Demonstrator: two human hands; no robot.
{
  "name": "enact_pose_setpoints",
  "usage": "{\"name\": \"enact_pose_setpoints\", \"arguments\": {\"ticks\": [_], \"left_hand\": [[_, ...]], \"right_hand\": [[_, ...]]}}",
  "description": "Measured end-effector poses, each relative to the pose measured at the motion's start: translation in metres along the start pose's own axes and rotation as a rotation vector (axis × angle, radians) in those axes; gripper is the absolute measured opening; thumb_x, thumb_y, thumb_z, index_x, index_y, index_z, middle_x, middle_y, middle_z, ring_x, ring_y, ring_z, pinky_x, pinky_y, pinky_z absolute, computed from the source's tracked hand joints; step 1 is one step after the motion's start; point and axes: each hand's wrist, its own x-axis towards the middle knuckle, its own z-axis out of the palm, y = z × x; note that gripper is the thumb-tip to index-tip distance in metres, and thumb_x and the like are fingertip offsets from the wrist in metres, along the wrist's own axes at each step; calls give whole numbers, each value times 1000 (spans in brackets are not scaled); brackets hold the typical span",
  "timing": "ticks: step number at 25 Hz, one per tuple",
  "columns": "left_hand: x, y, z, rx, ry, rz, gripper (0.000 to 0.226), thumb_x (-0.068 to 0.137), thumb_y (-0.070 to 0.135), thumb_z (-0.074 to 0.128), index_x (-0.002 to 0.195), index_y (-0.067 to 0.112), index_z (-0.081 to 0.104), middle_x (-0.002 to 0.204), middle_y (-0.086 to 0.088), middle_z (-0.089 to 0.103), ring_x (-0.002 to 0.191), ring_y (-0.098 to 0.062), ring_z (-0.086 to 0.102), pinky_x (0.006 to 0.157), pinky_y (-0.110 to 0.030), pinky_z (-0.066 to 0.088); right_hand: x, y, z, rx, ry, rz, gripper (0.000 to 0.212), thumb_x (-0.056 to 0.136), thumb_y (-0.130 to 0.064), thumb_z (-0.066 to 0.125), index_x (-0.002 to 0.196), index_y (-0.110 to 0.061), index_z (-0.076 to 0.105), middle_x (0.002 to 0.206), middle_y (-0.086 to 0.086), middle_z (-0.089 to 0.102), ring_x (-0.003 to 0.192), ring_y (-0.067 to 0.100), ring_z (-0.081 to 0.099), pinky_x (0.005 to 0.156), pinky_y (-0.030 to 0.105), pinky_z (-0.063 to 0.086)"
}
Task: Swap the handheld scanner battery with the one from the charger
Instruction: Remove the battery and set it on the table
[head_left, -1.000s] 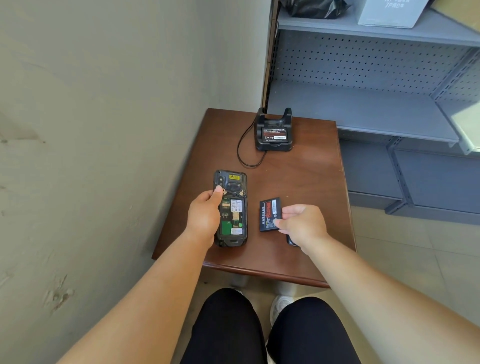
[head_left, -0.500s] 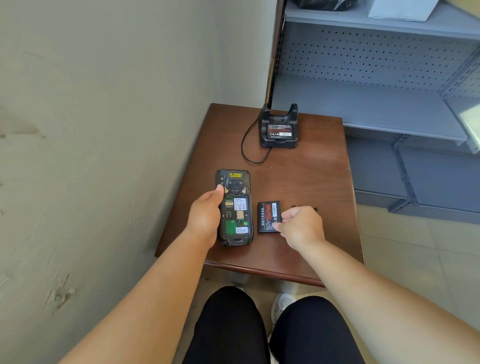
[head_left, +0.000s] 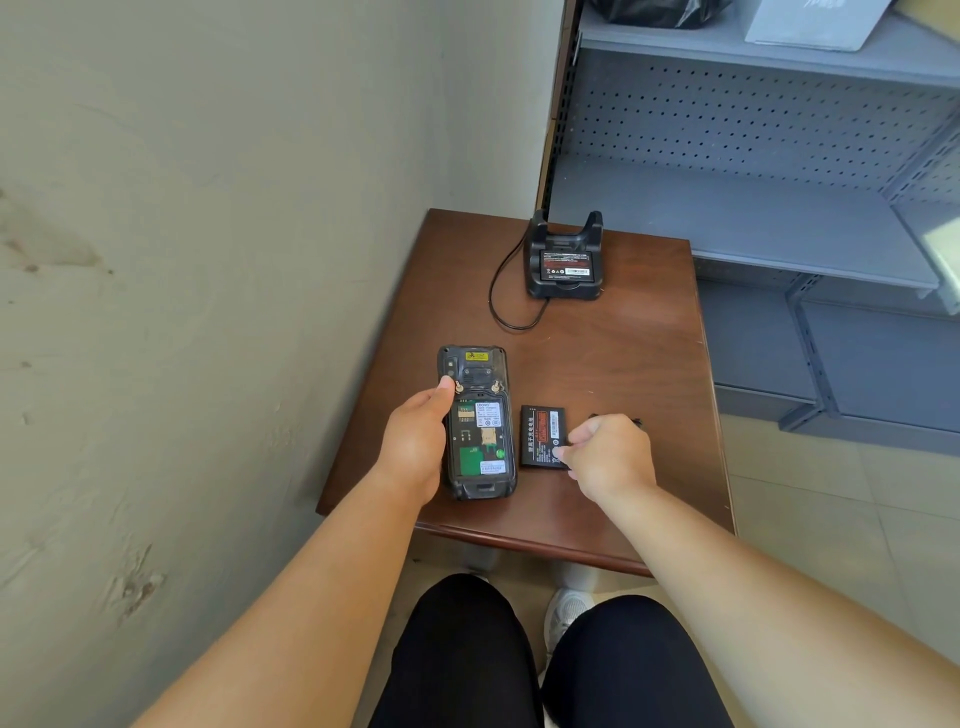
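Note:
The black handheld scanner (head_left: 480, 441) lies face down on the brown table (head_left: 623, 364), its battery bay open and bare circuitry showing. My left hand (head_left: 415, 447) grips its left side, thumb at the upper edge of the bay. A black battery (head_left: 540, 434) with a red label lies flat just right of the scanner. My right hand (head_left: 610, 457) pinches that battery's lower right corner. At the table's back stands the black charger (head_left: 563, 288) with a second battery (head_left: 565, 265) seated in it.
The charger's cable (head_left: 493, 301) loops over the table's back left. A small black part (head_left: 636, 421) peeks out behind my right hand, mostly hidden. A wall runs along the left, grey metal shelving (head_left: 753, 223) stands behind and right. My knees are under the front edge.
The battery in my right hand went from tilted to lying flat on the table, closer to the scanner. My left hand stayed on the scanner.

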Motion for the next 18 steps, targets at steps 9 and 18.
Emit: {"name": "enact_pose_setpoints", "arguments": {"ticks": [9,18], "left_hand": [[-9,-3,-1,-3,-68,-23,31,98,27,45,110,5,64,100,-16,70,87,-29,69,85,-48,55],[-7,-5,-17,164,-119,42,19,93,5,52,105,9,66,101,-16,71,94,-32,69,87,-48,55]], "right_hand": [[-20,-22,9,223,-219,-158,27,83,-37,65,99,-15,70,94,3,72,90,23,68,84,46,57],[-28,-37,19,226,-271,-158,33,86,-13,65,115,0,62,100,11,65,96,30,66,78,41,57]]}}
